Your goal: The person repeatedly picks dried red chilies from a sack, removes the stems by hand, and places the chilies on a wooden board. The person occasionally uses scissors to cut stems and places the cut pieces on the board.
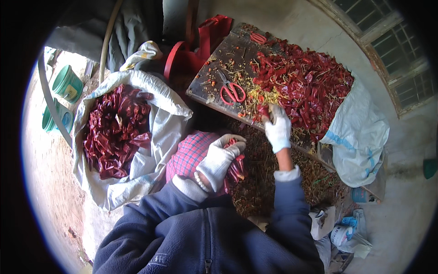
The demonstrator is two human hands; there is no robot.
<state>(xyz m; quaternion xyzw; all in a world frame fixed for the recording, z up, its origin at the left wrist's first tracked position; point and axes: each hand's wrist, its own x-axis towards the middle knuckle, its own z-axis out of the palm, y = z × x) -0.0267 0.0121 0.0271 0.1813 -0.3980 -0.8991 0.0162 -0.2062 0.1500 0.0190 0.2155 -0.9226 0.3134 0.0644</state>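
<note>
My left hand [220,159], in a white knit glove, is closed around several dried red chili peppers [236,169] above my lap. Their tips hang below the fist. In the same kind of glove, my right hand [278,128] reaches over the near edge of a dark wooden table [205,87]. A red chili pepper [262,110] is between its fingertips. Just beyond lie yellow seeds [256,94] and a large heap of dried red chilies [304,78]. Red-handled scissors [232,90] rest on the table, left of my right hand, blades pointing away.
At my left stands a white woven sack [160,137] holding dark red chilies [116,133]. Another woven sack [359,133] hangs off the table's right end. A second red-handled tool [258,37] lies at the far edge. Stems and scraps [263,178] cover the ground below. Green buckets [68,84] stand far left.
</note>
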